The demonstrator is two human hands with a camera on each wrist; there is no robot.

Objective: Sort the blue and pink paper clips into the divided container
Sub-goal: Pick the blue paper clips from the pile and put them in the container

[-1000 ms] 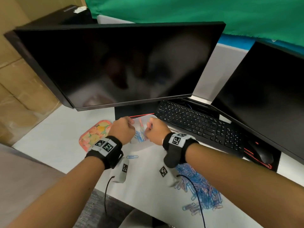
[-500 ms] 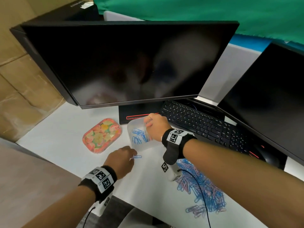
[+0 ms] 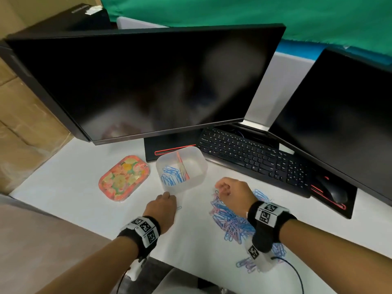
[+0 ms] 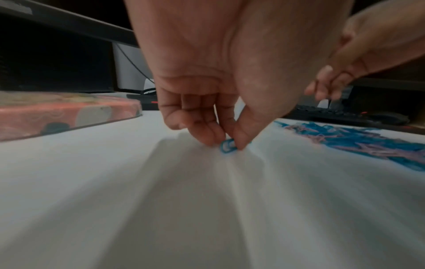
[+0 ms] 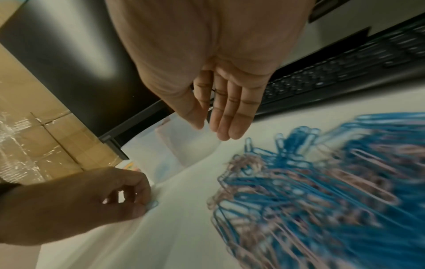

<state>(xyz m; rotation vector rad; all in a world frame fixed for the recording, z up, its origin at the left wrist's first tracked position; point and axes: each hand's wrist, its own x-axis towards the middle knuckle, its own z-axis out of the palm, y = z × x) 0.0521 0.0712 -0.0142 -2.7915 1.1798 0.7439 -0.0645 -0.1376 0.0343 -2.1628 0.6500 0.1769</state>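
Note:
A translucent divided container [image 3: 197,179] stands on the white desk in front of the monitor stand, with blue clips [image 3: 170,177] in its left half and a few pink ones [image 3: 182,166] along the divider. A mixed pile of blue and pink paper clips [image 3: 229,219] [image 5: 322,191] lies to its right. My left hand [image 3: 163,209] [image 4: 226,143] is down on the desk just before the container and pinches a single blue paper clip [image 4: 227,148] [image 5: 152,204] between thumb and fingers. My right hand [image 3: 231,192] [image 5: 207,125] hovers over the pile's far edge, fingers straight and empty.
A pink patterned lid [image 3: 124,180] lies left of the container. A black keyboard [image 3: 254,158] and mouse [image 3: 333,192] sit to the right, under two dark monitors [image 3: 148,81]. A few stray clips [image 3: 247,265] lie near the desk's front edge.
My right hand left the container and came back over the pile. My left hand, down from the container, now pinches the loose blue clip. The head view has shifted.

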